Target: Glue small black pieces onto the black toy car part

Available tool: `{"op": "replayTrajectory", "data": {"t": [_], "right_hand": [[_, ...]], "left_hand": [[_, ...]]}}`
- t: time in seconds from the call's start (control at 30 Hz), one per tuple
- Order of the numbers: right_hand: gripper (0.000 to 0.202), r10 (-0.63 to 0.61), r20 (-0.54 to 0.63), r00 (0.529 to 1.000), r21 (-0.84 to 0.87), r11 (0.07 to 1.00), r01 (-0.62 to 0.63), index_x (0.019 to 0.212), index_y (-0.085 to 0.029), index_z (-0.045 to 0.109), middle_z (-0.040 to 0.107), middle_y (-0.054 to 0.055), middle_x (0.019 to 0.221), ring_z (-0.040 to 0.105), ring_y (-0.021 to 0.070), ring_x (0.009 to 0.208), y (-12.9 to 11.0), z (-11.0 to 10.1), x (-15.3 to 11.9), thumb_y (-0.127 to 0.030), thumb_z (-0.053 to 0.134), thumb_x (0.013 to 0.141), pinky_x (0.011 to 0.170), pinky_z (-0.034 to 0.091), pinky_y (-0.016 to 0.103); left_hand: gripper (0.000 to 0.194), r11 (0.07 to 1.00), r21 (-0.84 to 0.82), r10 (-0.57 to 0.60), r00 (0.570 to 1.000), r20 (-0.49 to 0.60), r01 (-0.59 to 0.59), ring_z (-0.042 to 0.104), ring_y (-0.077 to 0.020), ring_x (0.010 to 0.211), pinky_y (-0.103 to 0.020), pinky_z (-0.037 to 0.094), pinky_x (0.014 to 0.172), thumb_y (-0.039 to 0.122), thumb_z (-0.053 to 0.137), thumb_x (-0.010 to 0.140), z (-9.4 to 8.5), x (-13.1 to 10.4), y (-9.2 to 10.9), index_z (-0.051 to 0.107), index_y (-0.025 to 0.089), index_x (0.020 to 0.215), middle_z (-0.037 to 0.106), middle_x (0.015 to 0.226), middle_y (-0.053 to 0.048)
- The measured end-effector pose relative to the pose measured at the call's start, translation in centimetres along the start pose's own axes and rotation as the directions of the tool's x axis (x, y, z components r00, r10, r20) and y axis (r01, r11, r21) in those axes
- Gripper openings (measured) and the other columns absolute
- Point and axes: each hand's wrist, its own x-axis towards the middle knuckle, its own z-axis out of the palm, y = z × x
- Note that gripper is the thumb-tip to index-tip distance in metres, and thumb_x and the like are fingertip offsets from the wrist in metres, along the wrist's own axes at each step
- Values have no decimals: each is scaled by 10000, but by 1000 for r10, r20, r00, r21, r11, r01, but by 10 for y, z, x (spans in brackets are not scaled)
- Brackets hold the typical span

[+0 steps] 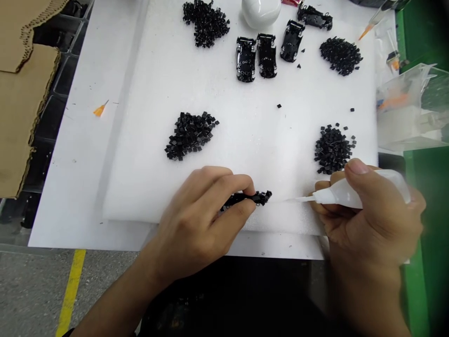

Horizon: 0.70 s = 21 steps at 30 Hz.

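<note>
My left hand [199, 220] grips a small black toy car chassis [264, 198] between thumb and fingers, just above the front edge of the white foam sheet [140, 187]. Most of that chassis is hidden by the fingers. My right hand [375, 220] is wrapped round a white squeeze bottle [342, 192]. Its thin nozzle points left towards the chassis, with a gap between them. Behind my right hand lies a pile of small black square pieces [331, 150]. A similar pile of black pieces [191, 135] sits beyond my left hand.
Several black car chassis, one here [246, 60], lie at the back by a white rounded object [261, 11]. More black parts are heaped at back left [206, 23] and back right [341, 56]. An orange dispensing tip [100, 110] lies left; a clear plastic box [414, 112] stands right; torn cardboard [31, 112] lies far left.
</note>
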Motion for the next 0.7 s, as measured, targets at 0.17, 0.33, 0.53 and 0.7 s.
{"op": "replayTrajectory", "data": {"t": [0.17, 0.33, 0.53, 0.7], "right_hand": [[298, 2, -15, 1000, -13, 1000, -2, 590, -191, 637, 493, -47, 489, 480, 132, 362, 0, 0, -2, -304, 905, 659, 298, 362, 257], [297, 13, -16, 1000, -5, 1000, -13, 582, -188, 609, 443, -56, 475, 429, 120, 353, -2, 1, -1, -291, 874, 669, 293, 316, 255], [365, 101, 56, 993, 114, 988, -107, 546, -225, 434, 324, -57, 481, 258, 83, 380, -9, -6, 11, -241, 740, 744, 308, 174, 234], [265, 23, 126, 992, 12, 1000, -25, 711, -232, 592, 318, -76, 509, 278, 93, 395, -23, -1, 24, -369, 686, 916, 344, 257, 250]], "left_hand": [[140, 1000, -7, 1, 1000, -3, -1, 593, -118, 949, -294, 539, 810, 38, 719, 900, 1, 1, 1, 745, 171, 936, 717, 986, -10], [147, 999, 3, 34, 999, -12, -34, 592, -119, 945, -292, 538, 789, 26, 730, 886, 1, 0, 0, 749, 159, 944, 721, 997, -21], [145, 996, 48, 80, 997, -4, -79, 595, -135, 945, -298, 547, 785, 18, 752, 865, 0, 0, -2, 755, 145, 934, 724, 1009, -36], [144, 966, 153, 207, 978, 27, -208, 610, -223, 970, -389, 552, 762, -6, 747, 836, 0, 1, -3, 754, 107, 925, 725, 1080, -98]]}}
